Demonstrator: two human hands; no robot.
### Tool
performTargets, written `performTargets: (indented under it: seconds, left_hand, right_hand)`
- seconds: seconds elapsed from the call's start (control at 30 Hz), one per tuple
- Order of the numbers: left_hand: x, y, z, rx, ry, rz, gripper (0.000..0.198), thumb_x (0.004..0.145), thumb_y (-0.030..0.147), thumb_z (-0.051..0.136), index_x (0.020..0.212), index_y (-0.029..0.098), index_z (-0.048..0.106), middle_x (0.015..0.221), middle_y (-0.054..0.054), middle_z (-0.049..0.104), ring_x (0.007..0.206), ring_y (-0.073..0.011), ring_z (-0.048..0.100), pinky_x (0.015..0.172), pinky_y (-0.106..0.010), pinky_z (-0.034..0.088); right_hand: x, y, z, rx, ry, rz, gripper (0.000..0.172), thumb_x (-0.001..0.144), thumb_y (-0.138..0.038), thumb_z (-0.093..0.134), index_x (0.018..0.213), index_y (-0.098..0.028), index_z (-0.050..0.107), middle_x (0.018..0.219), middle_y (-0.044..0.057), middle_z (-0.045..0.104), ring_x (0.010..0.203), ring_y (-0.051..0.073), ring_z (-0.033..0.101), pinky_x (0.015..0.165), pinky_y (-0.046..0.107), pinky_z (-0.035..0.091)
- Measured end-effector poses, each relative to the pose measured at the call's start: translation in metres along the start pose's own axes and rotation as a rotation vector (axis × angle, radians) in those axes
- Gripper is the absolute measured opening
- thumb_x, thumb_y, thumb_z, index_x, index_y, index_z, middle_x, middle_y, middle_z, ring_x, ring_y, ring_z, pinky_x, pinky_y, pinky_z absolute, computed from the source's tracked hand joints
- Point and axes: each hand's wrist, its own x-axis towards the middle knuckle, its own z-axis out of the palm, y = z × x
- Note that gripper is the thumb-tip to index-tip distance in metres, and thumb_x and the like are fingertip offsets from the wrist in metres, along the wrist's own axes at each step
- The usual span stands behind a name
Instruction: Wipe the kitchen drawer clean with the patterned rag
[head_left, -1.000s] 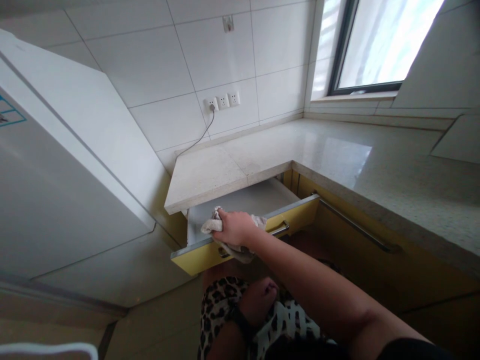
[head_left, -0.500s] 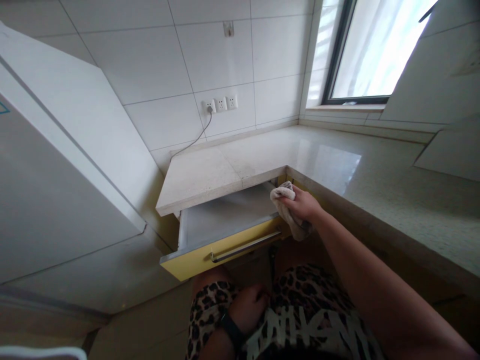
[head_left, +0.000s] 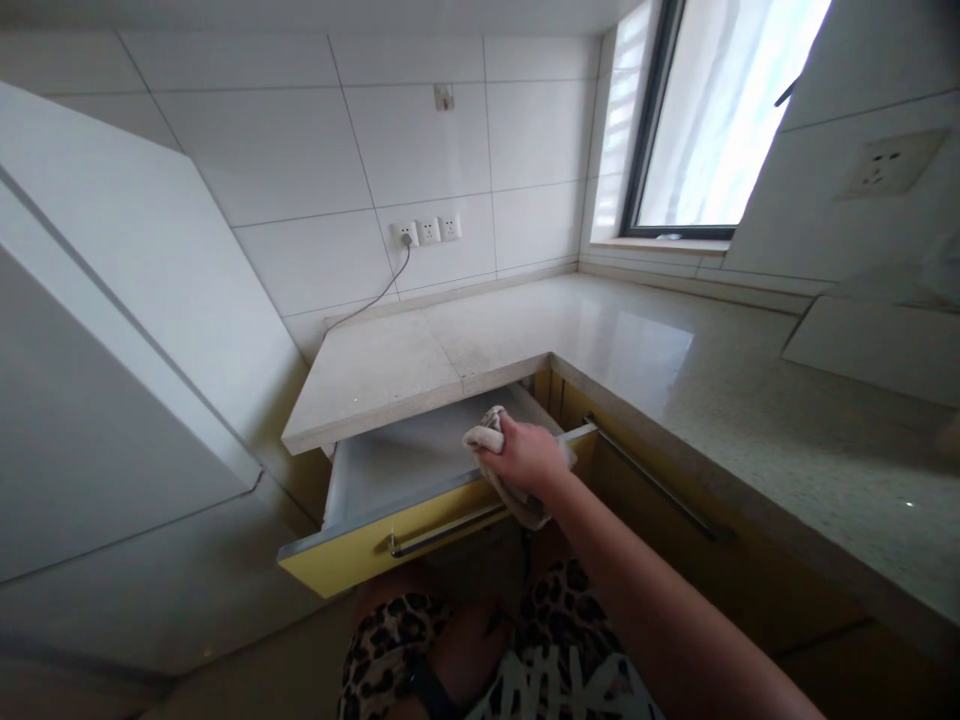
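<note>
My right hand (head_left: 525,456) is closed on a crumpled beige cloth (head_left: 486,440) and presses it on the top edge of a yellow drawer front (head_left: 352,553), right of its middle. The drawer is pulled out under the pale countertop (head_left: 420,360); its grey inside (head_left: 390,462) holds nothing I can see. A metal bar handle (head_left: 442,530) runs along the drawer front. My left hand (head_left: 469,655) rests low on my lap, on leopard-print clothing, with a dark band at the wrist; its fingers are in shadow.
A white fridge (head_left: 112,380) stands close on the left. The L-shaped countertop runs right beneath a window (head_left: 720,110). Wall sockets (head_left: 427,231) with a plugged-in cable sit on the tiled wall. A yellow cabinet front with a long handle (head_left: 652,485) lies right of the drawer.
My right hand with the cloth went from the drawer's left part to its right end, then back toward the middle of the front edge. The view shifted right and down.
</note>
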Motion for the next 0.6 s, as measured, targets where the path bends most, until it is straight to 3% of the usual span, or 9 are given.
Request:
performTargets:
  seconds: [0.2,0.33,0.47,0.6]
  left_hand:
    - [0.001,0.006,0.0,-0.028,-0.045,-0.007,0.033,0.093,0.035,0.04,0.103,0.021,0.067,0.103,-0.003,0.07,0.1,-0.0206,0.06,0.091,-0.028,0.042]
    - [0.004,0.013,0.0,0.024,-0.048,-0.099,0.029,0.094,0.041,0.045,0.107,0.027,0.066,0.113,-0.001,0.068,0.109,-0.0243,0.058,0.096,-0.032,0.042]
    - [0.005,0.022,-0.003,0.045,-0.069,-0.12,0.028,0.096,0.044,0.053,0.109,0.021,0.065,0.114,-0.005,0.066,0.106,-0.0231,0.06,0.097,-0.041,0.046]
    - [-0.002,0.028,-0.011,0.062,-0.074,-0.131,0.031,0.097,0.041,0.057,0.117,0.018,0.063,0.122,-0.008,0.061,0.106,-0.0229,0.061,0.092,-0.042,0.052]
  right_hand:
    - [-0.021,-0.067,0.021,0.087,0.046,-0.295,0.055,0.075,-0.064,0.062,0.11,-0.023,0.057,0.101,0.009,0.07,0.095,0.031,0.064,0.085,0.042,0.042]
    - [-0.028,-0.088,0.034,0.113,0.016,-0.42,0.061,0.07,-0.07,0.066,0.11,-0.024,0.057,0.105,0.009,0.068,0.099,0.032,0.062,0.087,0.046,0.042]
    - [-0.024,-0.08,0.036,0.116,0.005,-0.438,0.066,0.064,-0.068,0.073,0.111,-0.024,0.056,0.105,0.009,0.068,0.098,0.031,0.062,0.087,0.045,0.042]
    - [-0.02,-0.046,0.029,0.098,0.048,-0.354,0.065,0.063,-0.062,0.076,0.111,-0.023,0.057,0.104,0.009,0.069,0.098,0.031,0.062,0.087,0.043,0.041]
